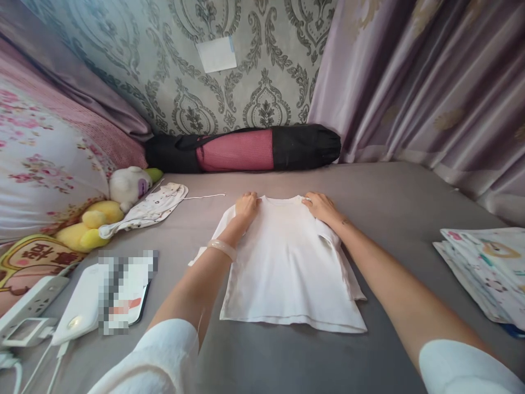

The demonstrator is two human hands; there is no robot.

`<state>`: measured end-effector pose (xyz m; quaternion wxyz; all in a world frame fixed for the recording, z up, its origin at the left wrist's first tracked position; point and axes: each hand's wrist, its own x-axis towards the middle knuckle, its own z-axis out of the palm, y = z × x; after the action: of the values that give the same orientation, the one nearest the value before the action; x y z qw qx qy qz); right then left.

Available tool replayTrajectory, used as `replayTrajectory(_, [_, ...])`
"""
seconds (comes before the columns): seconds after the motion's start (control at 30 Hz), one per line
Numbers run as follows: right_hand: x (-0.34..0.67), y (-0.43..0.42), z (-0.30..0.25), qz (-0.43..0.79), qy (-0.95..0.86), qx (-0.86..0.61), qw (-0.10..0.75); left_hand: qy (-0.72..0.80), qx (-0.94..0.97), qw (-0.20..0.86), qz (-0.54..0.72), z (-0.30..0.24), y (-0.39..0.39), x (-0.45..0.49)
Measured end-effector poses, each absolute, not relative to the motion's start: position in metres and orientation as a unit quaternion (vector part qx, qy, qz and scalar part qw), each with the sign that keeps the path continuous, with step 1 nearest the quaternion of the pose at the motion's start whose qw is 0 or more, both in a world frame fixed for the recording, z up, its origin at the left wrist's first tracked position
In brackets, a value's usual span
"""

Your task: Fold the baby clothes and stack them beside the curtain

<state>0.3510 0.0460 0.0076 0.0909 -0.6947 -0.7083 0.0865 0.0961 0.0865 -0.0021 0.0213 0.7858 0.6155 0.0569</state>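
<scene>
A small white shirt point(287, 262) lies spread on the grey bed sheet point(279, 358), its neckline away from me and its hem toward me. My left hand point(247, 208) is closed on the shirt's left shoulder, beside the collar. At the other shoulder my right hand point(321, 208) pinches the cloth between thumb and fingers. The left sleeve is partly covered by my left forearm, which wears a pale bangle point(222, 249). On the right, the other sleeve hangs down along the shirt's side.
A black and pink rolled bag point(234, 150) lies along the wall. Left are a patterned cloth with a string point(158, 205), plush toys point(128, 186), a phone point(129, 293), a white power bank point(84, 301) and a power strip point(35, 298). Folded printed cloths point(488, 268) lie right.
</scene>
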Motion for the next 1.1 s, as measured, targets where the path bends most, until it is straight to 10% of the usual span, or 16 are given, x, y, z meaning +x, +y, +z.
replayTrajectory(0.37, [0.364, 0.042, 0.004, 0.138, -0.636, -0.738, 0.176, 0.687, 0.71, 0.113, 0.103, -0.002, 0.089, 0.079])
replayTrajectory(0.63, [0.396, -0.025, 0.025, 0.503, -0.378, -0.695, 0.349, 0.711, 0.596, 0.34, 0.156, 0.012, 0.068, -0.007])
replayTrajectory(1.1, [0.417, -0.102, 0.025, 0.581, -0.419, -0.639, 0.281, 0.544, 0.595, 0.551, 0.217, 0.023, 0.001, -0.063])
